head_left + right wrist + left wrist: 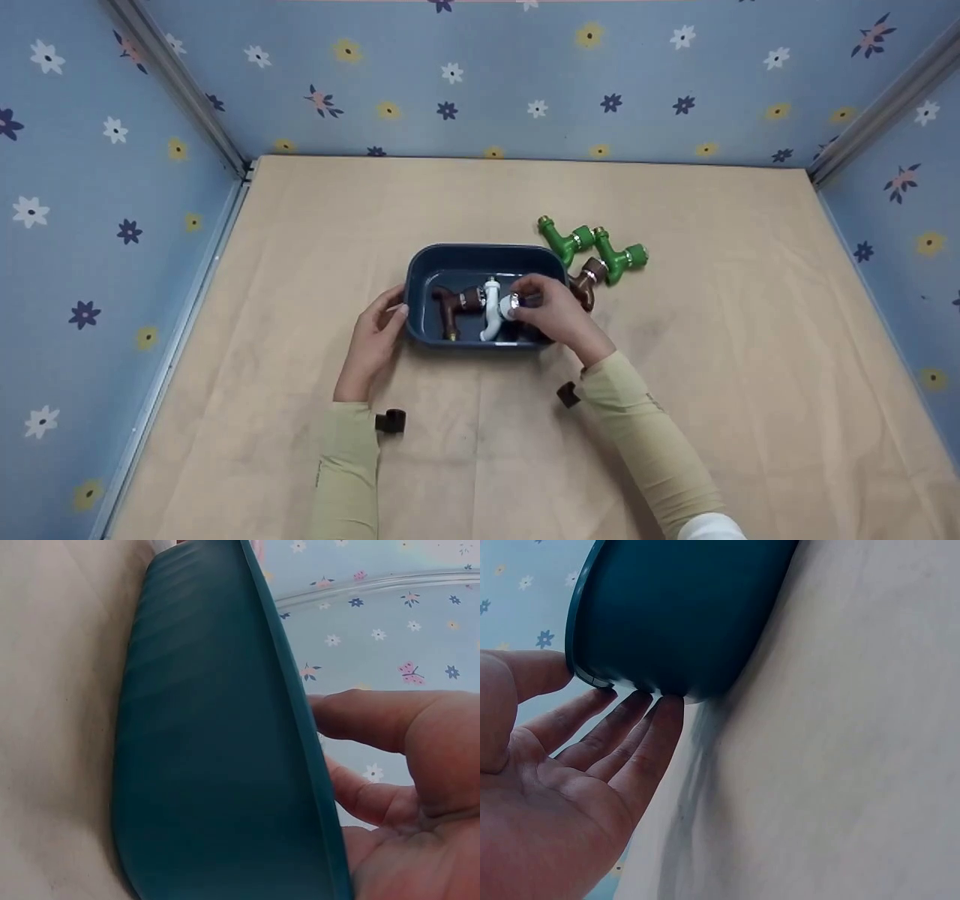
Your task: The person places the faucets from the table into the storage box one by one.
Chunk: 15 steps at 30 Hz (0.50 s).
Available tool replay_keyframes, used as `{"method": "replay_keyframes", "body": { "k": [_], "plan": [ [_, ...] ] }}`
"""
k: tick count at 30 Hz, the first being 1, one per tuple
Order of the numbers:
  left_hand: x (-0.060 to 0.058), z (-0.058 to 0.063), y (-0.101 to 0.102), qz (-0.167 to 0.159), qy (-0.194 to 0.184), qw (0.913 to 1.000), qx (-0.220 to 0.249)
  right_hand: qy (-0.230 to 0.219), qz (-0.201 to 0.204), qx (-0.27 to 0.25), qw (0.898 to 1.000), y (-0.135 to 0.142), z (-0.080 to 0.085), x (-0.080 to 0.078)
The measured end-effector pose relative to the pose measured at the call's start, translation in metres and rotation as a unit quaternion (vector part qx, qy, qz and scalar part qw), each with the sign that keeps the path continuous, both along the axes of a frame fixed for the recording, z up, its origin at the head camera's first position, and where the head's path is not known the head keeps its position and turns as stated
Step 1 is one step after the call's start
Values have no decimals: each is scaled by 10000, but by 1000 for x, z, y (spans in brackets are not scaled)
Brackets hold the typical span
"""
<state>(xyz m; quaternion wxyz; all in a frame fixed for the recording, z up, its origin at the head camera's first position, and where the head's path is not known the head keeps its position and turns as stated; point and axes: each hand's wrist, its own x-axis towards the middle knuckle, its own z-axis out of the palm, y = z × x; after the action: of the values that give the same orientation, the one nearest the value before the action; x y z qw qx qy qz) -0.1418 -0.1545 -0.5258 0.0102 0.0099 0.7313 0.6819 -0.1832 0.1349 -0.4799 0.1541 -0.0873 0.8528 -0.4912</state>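
Observation:
In the head view, a dark blue plastic basin [480,346] sits mid-table. My left hand [373,337] holds its left end, thumb at the rim and fingers against the outer wall; the left wrist view shows those fingertips touching the basin [675,615]. A brown tap [450,307] lies inside at the left. To its right is a white tap [491,309], whose round knob my right hand [553,311] pinches over the basin. Something dark shows behind those fingers, mostly hidden. The basin's wall [210,727] covers the fingertips in the right wrist view.
Just outside the basin's right end, a brown tap [589,283] lies beside two green taps, one nearer the basin [562,241] and one farther right [619,256]. Flower-patterned panels [480,82] border the beige table [750,300] at the back and sides.

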Motion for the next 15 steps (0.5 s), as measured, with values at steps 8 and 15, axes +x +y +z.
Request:
{"method": "replay_keyframes", "body": {
  "k": [8,15],
  "plan": [
    [7,22,4,-63,5,10000,-70,7,27,41,10000,0,-3,0],
    [8,23,4,-79,-122,9998,-102,77,46,-168,9998,0,-4,0]
  ]
}}
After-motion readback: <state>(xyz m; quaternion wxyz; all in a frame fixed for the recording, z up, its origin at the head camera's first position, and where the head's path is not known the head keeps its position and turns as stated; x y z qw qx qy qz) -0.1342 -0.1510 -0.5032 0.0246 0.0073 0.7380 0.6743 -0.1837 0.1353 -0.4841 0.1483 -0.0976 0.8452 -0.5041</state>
